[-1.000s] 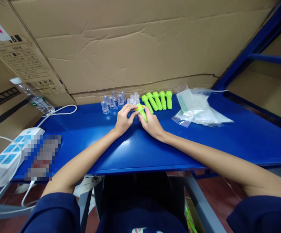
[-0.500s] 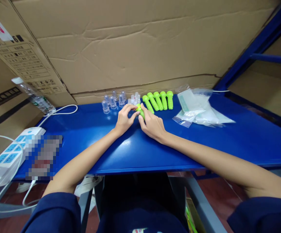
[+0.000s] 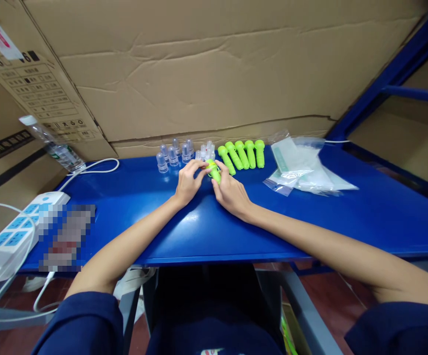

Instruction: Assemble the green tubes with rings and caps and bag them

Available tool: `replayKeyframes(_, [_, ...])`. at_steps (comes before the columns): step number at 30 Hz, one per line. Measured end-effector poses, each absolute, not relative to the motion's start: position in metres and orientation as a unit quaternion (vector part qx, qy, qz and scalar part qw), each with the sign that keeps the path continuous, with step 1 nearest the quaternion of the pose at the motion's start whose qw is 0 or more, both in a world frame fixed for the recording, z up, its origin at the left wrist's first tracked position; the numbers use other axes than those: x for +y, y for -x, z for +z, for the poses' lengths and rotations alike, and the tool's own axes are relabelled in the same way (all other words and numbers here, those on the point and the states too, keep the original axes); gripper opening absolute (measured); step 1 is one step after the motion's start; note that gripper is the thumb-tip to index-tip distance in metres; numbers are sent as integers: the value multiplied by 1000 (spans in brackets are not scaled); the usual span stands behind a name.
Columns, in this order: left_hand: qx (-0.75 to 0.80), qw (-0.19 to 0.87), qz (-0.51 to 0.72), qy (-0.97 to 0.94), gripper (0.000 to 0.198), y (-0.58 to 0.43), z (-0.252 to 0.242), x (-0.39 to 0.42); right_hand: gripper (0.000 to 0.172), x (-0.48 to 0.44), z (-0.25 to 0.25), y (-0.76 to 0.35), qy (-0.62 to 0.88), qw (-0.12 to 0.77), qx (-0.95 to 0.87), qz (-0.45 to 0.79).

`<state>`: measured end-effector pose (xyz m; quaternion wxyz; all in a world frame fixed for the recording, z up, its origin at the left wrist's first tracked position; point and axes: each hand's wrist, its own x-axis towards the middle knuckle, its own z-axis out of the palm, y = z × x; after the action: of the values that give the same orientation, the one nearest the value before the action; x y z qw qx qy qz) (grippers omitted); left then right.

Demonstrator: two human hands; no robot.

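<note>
Both of my hands meet over the middle of the blue table [image 3: 365, 212]. My right hand [image 3: 231, 193] grips a lime-green handle-shaped part [image 3: 213, 172], and my left hand [image 3: 187, 181] pinches the far end of that same part with its fingertips. Just beyond them lies a row of several identical green parts [image 3: 244, 153], side by side. To the left of that row stand several small clear plastic caps [image 3: 173, 155].
A pile of clear plastic bags [image 3: 303, 165] lies to the right of the green row. At the far left are a white power strip [image 3: 17, 222] with its cable, and a plastic bottle [image 3: 53, 144] leaning on cardboard boxes [image 3: 214, 69] that wall the back.
The hands stay together on the green part; they shift very slightly, and the fingers turn the part a little.
</note>
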<state>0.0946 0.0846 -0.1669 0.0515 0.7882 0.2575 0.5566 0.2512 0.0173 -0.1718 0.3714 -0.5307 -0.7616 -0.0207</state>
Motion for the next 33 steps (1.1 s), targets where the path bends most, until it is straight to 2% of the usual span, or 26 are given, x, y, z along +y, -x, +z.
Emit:
replayKeyframes(10, [236, 46, 556, -796, 14, -93, -168, 86, 60, 19, -172, -252, 521, 349, -779, -1])
replayKeyframes(20, [265, 46, 576, -772, 9, -96, -161, 82, 53, 30, -172, -254, 475, 459, -747, 80])
replayKeyframes(25, [263, 56, 591, -761, 12, -98, -162, 80, 63, 31, -177, -254, 475, 481, -728, 114])
replayKeyframes(33, [285, 68, 589, -753, 19, -99, -161, 81, 50, 35, -181, -255, 443, 524, -709, 163])
